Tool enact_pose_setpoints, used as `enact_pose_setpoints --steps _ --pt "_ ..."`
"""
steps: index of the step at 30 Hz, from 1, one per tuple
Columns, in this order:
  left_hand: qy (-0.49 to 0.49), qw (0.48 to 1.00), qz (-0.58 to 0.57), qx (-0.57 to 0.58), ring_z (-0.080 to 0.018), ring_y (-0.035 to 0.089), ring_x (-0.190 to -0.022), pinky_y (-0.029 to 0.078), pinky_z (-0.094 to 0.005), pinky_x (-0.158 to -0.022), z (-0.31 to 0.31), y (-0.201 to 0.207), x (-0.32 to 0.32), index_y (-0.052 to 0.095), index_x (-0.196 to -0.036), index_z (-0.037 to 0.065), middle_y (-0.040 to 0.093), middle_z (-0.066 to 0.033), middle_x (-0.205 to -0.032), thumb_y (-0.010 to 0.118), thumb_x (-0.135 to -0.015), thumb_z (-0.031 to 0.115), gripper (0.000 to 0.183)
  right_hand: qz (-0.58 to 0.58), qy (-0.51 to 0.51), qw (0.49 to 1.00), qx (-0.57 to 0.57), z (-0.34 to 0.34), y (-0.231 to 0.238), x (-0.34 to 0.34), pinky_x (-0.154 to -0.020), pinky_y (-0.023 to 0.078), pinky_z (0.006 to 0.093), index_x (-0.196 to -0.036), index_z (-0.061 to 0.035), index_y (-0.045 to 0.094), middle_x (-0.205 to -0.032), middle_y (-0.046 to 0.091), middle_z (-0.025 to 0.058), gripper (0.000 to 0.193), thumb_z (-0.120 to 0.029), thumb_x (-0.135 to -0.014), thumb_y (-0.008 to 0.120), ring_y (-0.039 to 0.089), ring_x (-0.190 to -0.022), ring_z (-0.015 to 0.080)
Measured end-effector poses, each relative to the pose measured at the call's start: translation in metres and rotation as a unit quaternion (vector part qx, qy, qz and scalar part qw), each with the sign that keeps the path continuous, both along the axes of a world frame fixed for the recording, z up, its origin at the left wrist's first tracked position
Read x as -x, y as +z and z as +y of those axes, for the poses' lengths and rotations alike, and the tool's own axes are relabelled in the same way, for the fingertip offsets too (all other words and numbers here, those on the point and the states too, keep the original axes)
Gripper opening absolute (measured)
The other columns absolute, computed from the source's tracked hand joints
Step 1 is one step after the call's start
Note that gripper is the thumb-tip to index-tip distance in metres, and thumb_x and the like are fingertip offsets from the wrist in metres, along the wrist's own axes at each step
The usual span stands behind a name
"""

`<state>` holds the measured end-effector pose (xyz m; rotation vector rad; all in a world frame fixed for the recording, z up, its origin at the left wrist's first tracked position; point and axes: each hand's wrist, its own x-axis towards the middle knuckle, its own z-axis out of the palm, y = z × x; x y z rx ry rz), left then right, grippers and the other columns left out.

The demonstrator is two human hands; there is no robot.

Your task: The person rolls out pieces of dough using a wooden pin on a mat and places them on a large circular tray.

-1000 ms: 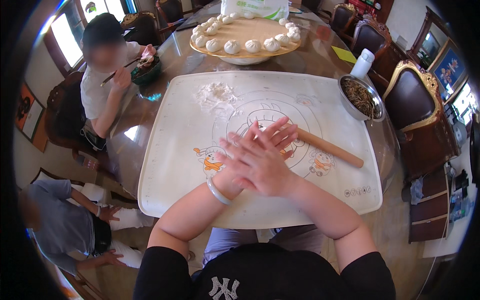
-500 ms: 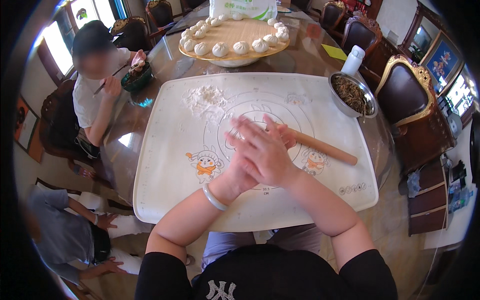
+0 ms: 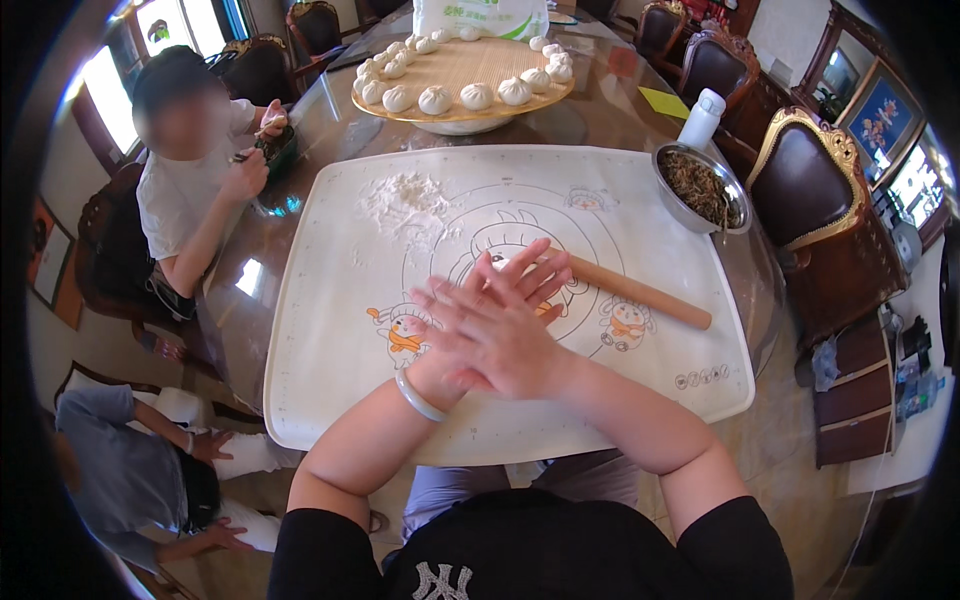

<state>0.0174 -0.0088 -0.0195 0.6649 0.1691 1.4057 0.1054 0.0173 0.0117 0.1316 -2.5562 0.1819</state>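
Above the near middle of a white silicone mat (image 3: 330,370), my two hands lie crossed, palm against palm. My right hand (image 3: 505,345) is on top, its fingers stretched toward the upper left. Beneath it is my left hand (image 3: 525,270), fingers spread toward the upper right, a pale bangle (image 3: 420,397) on its wrist. No held thing shows, though the space between the palms is hidden. Just beyond the fingertips a wooden rolling pin (image 3: 640,292) lies slanted across the mat. A heap of white flour (image 3: 405,203) is spread at the mat's far left.
A round woven tray (image 3: 450,75) with several pleated buns (image 3: 435,100) along its rim stands on a bowl farther back. At the right are a steel bowl (image 3: 703,190) of dark shredded filling and a white bottle (image 3: 703,118). A person (image 3: 195,190) sits eating at the left.
My hands have slid against each other and come slightly nearer to me, with the fingers more spread. The seated person's utensil hand has moved toward the bowl. The rolling pin lies where it was.
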Motion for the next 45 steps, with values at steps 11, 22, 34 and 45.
enact_pose_setpoints --steps 11,22,34,45 --pt "-0.003 1.000 0.031 0.002 -0.0271 0.034 -0.126 0.031 -0.0391 -0.103 -0.002 0.003 -0.003 0.028 -0.138 0.010 0.035 -0.0091 -0.139 0.025 -0.092 0.053 0.064 0.012 0.012 1.000 -0.007 0.005 -0.001 0.003 -0.105 0.014 0.0539 -0.131 -0.0136 0.044 -0.140 0.036 0.0130 0.051 -0.037 -0.086 0.044 0.031 -0.132 0.0268" --pt "0.001 0.999 0.033 0.002 -0.0280 0.033 -0.127 0.030 -0.0398 -0.103 -0.002 0.006 -0.002 0.027 -0.138 0.011 0.033 -0.0097 -0.139 0.025 -0.092 0.054 0.064 0.014 -0.006 0.999 -0.032 0.005 0.001 0.002 -0.105 0.015 0.0543 -0.132 -0.0122 0.043 -0.139 0.036 0.0144 0.057 -0.045 -0.085 0.043 0.032 -0.131 0.0292" --pt "0.006 1.000 0.023 0.006 -0.0288 0.032 -0.127 0.030 -0.0407 -0.103 -0.003 0.003 -0.002 0.026 -0.139 0.012 0.032 -0.0104 -0.140 0.025 -0.091 0.055 0.064 -0.005 -0.042 0.998 -0.049 0.018 0.001 -0.003 -0.105 0.015 0.0540 -0.130 -0.0123 0.045 -0.141 0.034 0.0147 0.055 -0.043 -0.084 0.045 0.031 -0.131 0.0272" --pt "-0.001 1.000 0.022 0.003 -0.0296 0.032 -0.128 0.030 -0.0414 -0.103 -0.003 0.003 -0.006 0.024 -0.139 0.013 0.031 -0.0110 -0.141 0.025 -0.091 0.056 0.065 0.013 -0.078 0.997 -0.008 0.020 0.007 -0.008 -0.105 0.015 0.0535 -0.134 -0.0148 0.041 -0.142 0.032 0.0119 0.061 -0.041 -0.080 0.050 0.032 -0.131 0.0271"
